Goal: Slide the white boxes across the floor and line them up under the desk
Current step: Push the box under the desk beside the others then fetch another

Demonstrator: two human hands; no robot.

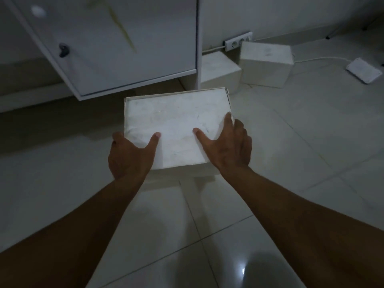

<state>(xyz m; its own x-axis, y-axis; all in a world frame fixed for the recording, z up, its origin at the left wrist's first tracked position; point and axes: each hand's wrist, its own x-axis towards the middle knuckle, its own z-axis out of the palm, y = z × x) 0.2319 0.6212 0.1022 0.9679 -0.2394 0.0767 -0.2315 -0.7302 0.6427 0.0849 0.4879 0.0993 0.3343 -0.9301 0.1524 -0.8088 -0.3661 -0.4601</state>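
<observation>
Item 1: large white box (176, 125), closed, contents not visible; sits on the tiled floor (291, 142) in front of the desk cabinet (116, 48), lid up.
Item 2: second white box (218, 72), closed, beside the cabinet's right edge, near the wall.
Item 3: third white box (266, 63), closed, just right of the second, below a wall socket strip (238, 41).
Item 4: flat white device (363, 72) with a cable, on the floor, far right.
Hands: left hand (129, 154) grips the large box's near left corner, thumb on the lid, fingers down the side. Right hand (228, 142) clasps the right edge, thumb spread across the lid, fingers curled over the side.
Markings: faint scuffs only; no legible writing.
</observation>
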